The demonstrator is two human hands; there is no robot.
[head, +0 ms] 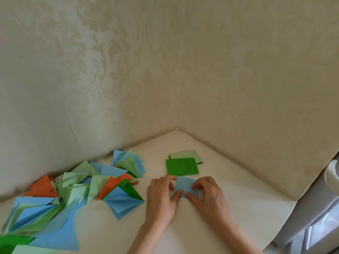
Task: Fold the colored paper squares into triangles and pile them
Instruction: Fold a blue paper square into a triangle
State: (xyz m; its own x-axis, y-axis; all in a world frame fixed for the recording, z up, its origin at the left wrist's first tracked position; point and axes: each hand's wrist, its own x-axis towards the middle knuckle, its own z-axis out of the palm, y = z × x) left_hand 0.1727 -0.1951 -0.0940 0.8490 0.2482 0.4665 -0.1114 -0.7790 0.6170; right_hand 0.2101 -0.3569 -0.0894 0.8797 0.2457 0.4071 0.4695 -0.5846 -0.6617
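Blue square (185, 186) half-hidden, pinched by left hand (161, 197) and right hand (207, 195) grips.

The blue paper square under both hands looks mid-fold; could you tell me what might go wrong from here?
1. The left hand and right hand pinch the blue paper square at its near edge only; its far corners may slip, skewing the crease.
2. The dark green square lies just beyond and could get nudged.
3. The pile of folded triangles sprawls loosely, so another triangle may slide off.

White table (229, 208): folded triangles (73, 189), green squares (182, 166).
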